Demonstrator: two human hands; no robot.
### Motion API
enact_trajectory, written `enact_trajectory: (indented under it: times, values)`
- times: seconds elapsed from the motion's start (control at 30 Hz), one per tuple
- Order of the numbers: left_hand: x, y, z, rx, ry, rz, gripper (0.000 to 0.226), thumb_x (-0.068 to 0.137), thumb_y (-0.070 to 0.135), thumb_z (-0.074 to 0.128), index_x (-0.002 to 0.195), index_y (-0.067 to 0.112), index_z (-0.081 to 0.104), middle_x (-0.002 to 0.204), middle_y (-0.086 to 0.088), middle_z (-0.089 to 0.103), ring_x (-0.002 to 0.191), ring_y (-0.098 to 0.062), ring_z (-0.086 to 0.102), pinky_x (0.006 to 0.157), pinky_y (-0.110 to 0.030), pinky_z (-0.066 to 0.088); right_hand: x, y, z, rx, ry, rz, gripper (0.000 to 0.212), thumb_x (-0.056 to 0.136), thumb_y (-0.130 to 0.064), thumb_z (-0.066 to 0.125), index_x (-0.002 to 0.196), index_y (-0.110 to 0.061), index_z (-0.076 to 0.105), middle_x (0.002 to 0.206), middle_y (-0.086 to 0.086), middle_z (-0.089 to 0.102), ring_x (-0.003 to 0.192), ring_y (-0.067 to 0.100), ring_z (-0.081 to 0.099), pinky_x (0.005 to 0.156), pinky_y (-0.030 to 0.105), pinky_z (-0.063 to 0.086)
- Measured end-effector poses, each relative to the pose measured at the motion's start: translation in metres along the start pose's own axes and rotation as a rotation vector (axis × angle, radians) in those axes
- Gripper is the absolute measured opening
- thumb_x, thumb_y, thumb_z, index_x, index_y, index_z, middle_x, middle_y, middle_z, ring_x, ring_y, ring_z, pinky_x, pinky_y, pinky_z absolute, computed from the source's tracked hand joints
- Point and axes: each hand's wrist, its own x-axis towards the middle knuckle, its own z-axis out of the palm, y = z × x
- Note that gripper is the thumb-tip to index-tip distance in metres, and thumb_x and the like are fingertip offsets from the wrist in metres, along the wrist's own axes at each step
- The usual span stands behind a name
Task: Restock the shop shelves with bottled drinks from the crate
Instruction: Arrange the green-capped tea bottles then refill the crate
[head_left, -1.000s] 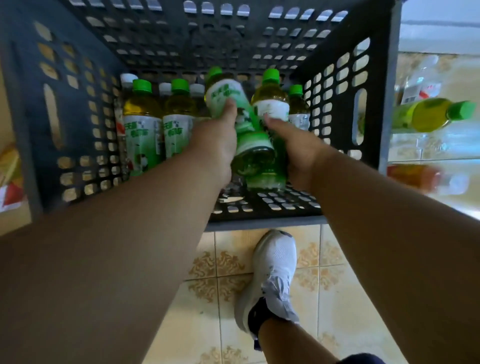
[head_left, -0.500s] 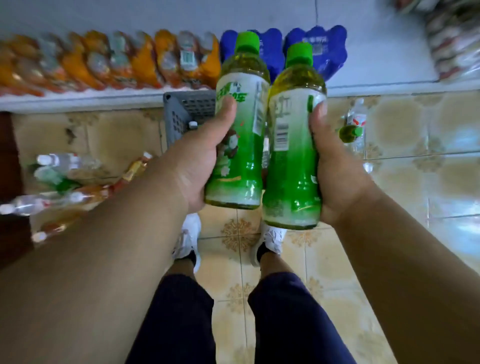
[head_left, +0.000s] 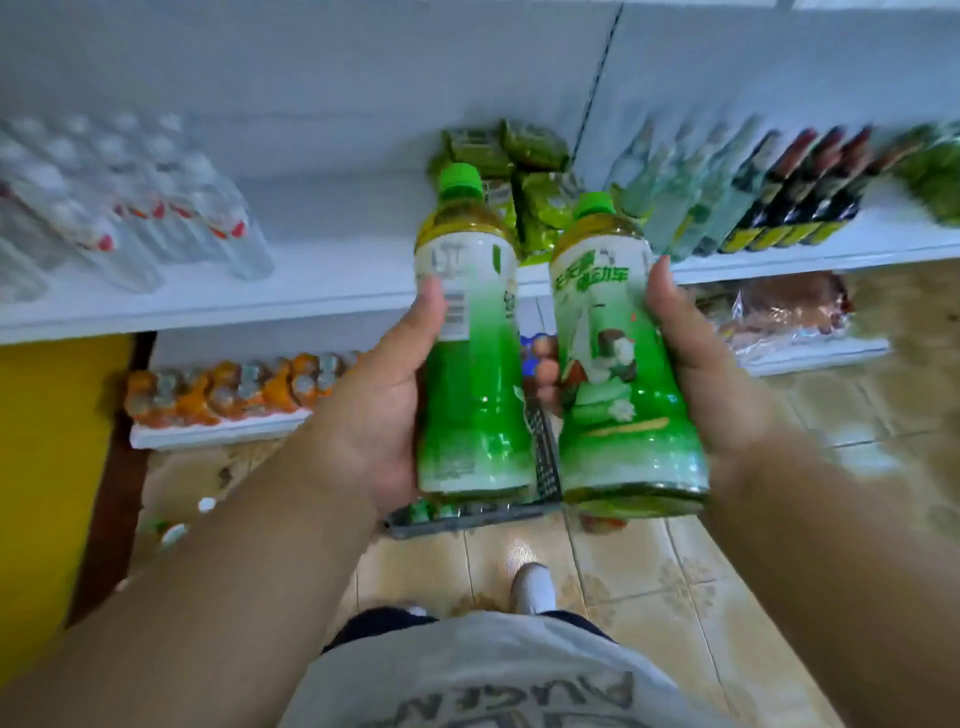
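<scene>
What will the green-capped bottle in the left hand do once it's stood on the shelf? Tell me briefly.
The bottle in the left hand looks full nearly to the neck, so probably heavy for its size. Tall and narrow, it may tip if nudged on the white shelf. Its glossy wrap could be slightly slippery.

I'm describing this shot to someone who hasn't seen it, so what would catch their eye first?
Two green-capped tea bottles held upright side by side at centre frame: the left hand grips the left bottle, the right hand grips the right bottle. Behind them runs a white shelf, with clear water bottles at left and dark bottles at right.
</scene>
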Motion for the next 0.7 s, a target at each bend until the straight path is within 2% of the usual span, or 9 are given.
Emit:
enact_trajectory:
  times: [0.07,0.13,0.2,0.27,0.3,0.37,0.43,0.57,0.7]
  values:
    - [-0.010,0.019,0.014,0.054,-0.059,0.024,0.069,0.069,0.063,0.070,0.105,0.004,0.074,0.097,-0.014,0.073,0.084,-0.026,0.072,0.077,-0.041,0.060,-0.016,-0.003,0.022,0.091,-0.110,-0.017,0.062,0.087,-0.047,0.065,0.111,0.010,0.070,0.103,0.029,0.070,0.093,0.037,0.072,0.087,0.047,0.058]
    - [-0.021,0.038,0.022,0.154,-0.011,0.083,0.051,0.070,0.058,0.065,0.087,0.014,0.082,0.089,-0.008,0.077,0.072,-0.021,0.075,0.064,-0.039,0.061,-0.032,0.002,0.047,0.180,-0.239,-0.042,0.057,0.096,-0.035,0.062,0.122,0.016,0.061,0.109,0.037,0.067,0.102,0.047,0.068,0.092,0.056,0.052]
    - [-0.039,0.054,0.025,0.188,-0.052,0.092,0.038,0.072,0.050,0.069,0.081,0.016,0.083,0.080,-0.005,0.077,0.066,-0.018,0.074,0.060,-0.035,0.061,-0.041,0.013,0.066,0.124,-0.152,-0.152,0.056,0.088,-0.034,0.068,0.124,0.009,0.062,0.100,0.030,0.070,0.090,0.042,0.071,0.081,0.051,0.057]
    - [-0.053,0.060,0.028,0.186,-0.124,0.056,0.035,0.066,0.044,0.079,0.084,0.014,0.082,0.075,-0.005,0.076,0.063,-0.018,0.074,0.057,-0.031,0.060,-0.049,0.026,0.077,0.023,0.021,-0.289,0.073,0.072,-0.042,0.073,0.132,-0.002,0.059,0.092,0.016,0.068,0.077,0.030,0.070,0.069,0.040,0.060]
    - [-0.061,0.060,0.029,0.198,-0.138,0.027,0.037,0.062,0.043,0.082,0.085,0.014,0.082,0.073,-0.006,0.075,0.061,-0.020,0.073,0.056,-0.031,0.059,-0.054,0.033,0.083,0.002,0.083,-0.329,0.080,0.070,-0.045,0.071,0.137,-0.005,0.055,0.093,0.012,0.065,0.075,0.026,0.068,0.068,0.036,0.060]
    - [-0.069,0.056,0.031,0.204,-0.135,-0.011,0.032,0.063,0.040,0.085,0.081,0.014,0.082,0.071,-0.007,0.073,0.060,-0.021,0.072,0.057,-0.034,0.060,-0.064,0.041,0.089,0.013,0.131,-0.365,0.080,0.075,-0.047,0.065,0.141,-0.006,0.049,0.098,0.009,0.061,0.075,0.024,0.066,0.066,0.034,0.060]
    - [-0.076,0.050,0.037,0.210,-0.123,-0.057,0.039,0.060,0.046,0.078,0.082,0.014,0.081,0.074,-0.007,0.073,0.062,-0.020,0.072,0.062,-0.036,0.062,-0.081,0.049,0.095,0.048,0.127,-0.388,0.068,0.080,-0.045,0.061,0.133,-0.004,0.053,0.096,0.011,0.066,0.074,0.026,0.071,0.065,0.036,0.060]
    - [-0.084,0.037,0.053,0.229,-0.087,-0.082,0.053,0.059,0.047,0.082,0.099,0.013,0.077,0.082,-0.009,0.074,0.068,-0.021,0.072,0.064,-0.039,0.062,-0.117,0.058,0.098,0.076,0.115,-0.470,0.045,0.081,-0.038,0.069,0.106,-0.001,0.075,0.085,0.017,0.074,0.076,0.032,0.075,0.065,0.043,0.061]
    - [-0.088,0.024,0.073,0.240,-0.099,-0.104,0.045,0.068,0.044,0.073,0.098,0.011,0.080,0.101,-0.015,0.077,0.078,-0.027,0.075,0.065,-0.042,0.062,-0.146,0.053,0.091,0.038,0.189,-0.500,0.047,0.069,-0.036,0.084,0.102,-0.004,0.078,0.086,0.018,0.075,0.076,0.032,0.076,0.065,0.043,0.061]
